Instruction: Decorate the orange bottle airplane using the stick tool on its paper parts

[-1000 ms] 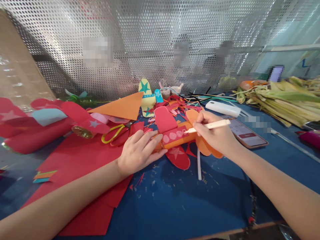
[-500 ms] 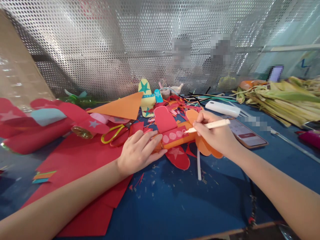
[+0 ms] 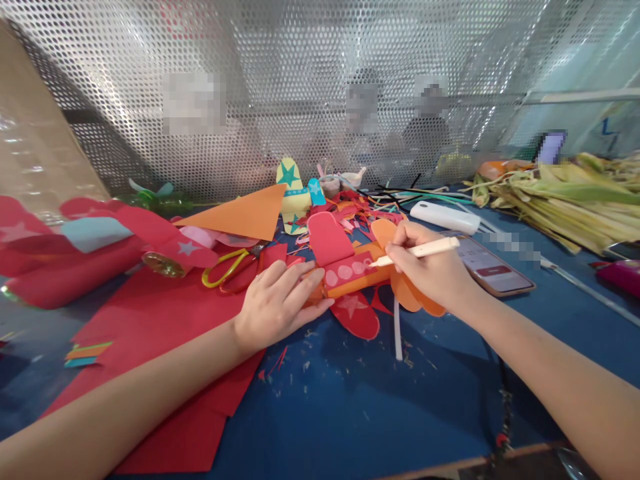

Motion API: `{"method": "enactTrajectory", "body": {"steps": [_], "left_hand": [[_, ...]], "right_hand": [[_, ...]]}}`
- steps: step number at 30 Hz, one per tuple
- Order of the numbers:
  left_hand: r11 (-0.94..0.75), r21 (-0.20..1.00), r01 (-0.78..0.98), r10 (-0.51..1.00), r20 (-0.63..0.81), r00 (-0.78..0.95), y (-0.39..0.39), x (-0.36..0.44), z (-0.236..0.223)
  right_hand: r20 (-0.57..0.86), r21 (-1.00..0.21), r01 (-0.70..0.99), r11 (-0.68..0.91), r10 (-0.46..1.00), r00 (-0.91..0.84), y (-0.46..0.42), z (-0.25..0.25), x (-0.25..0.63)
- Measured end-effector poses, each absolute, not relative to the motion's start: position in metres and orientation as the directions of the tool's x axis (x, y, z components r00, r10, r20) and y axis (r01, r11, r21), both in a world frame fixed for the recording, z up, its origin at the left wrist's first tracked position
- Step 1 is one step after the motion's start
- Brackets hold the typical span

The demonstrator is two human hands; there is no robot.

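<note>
A paper model airplane (image 3: 367,283) in red and orange lies on the blue table, with red wings and rounded orange tail pieces. Its red side band carries a row of pale pink dots. My left hand (image 3: 277,303) grips its left end, thumb on the near side and fingers over the top. Pinched in my right hand (image 3: 425,267) is a cream-coloured marker pen (image 3: 433,247), whose tip touches the band by the rightmost dot, a ring shape. Part of the tail is hidden behind my right hand.
Red paper sheets (image 3: 175,427) lie under my left forearm, with yellow-handled scissors (image 3: 225,268) beyond. Paper scraps (image 3: 355,207) and a yellow paper airplane (image 3: 297,203) sit behind. To the right are a phone (image 3: 495,267), a white device (image 3: 445,217) and dried husks (image 3: 565,200). A perforated metal screen (image 3: 300,87) stands behind.
My hands, the marker and the paper airplane look practically unmoved. Beyond the screen, the blurred people have shifted slightly.
</note>
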State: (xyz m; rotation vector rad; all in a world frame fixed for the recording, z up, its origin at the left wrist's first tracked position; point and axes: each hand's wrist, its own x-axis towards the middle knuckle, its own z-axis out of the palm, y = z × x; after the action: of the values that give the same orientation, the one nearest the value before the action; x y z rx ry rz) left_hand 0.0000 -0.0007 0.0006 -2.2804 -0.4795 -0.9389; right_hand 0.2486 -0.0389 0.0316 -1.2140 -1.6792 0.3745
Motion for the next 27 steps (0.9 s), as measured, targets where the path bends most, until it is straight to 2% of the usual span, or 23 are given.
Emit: {"method": "enactTrajectory", "body": {"steps": [27], "left_hand": [[-0.748,-0.404,0.527,0.091,0.723,0.684,-0.0001,-0.0002,0.0002]], "right_hand": [[0.528,-0.700,0.560,0.443,0.849,-0.012,-0.0388,0.0310,0.2479]]}}
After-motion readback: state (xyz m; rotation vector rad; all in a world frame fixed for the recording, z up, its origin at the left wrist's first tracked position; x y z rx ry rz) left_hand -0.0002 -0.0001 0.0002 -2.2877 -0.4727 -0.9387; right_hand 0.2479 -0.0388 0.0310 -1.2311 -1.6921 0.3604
